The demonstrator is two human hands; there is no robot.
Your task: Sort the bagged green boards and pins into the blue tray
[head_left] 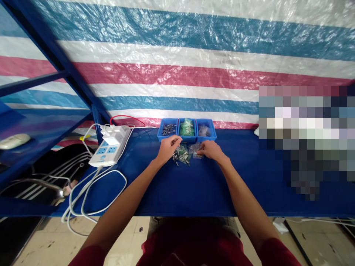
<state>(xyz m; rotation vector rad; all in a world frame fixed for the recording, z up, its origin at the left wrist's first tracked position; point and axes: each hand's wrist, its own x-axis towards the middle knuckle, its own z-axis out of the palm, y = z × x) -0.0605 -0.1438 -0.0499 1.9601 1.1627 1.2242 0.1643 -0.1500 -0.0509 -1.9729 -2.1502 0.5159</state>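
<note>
My left hand is over the left side of a small pile of screws, its fingertips pinched together. Whatever sits in that pinch, if anything, is too small to make out. Greenish packets lie mixed in with the screws. To the right of the pile, my right hand is closed on the edge of a small clear plastic bag, with something brownish by the fingertips. Just behind both hands stand three blue bins in a row: one with loose screws, one with green packets, one with clear bags.
A white power strip with plugged-in adapters lies on the blue table at left, its cable looped toward the front edge. A blue metal frame rises at left. A blurred-out patch covers the right side.
</note>
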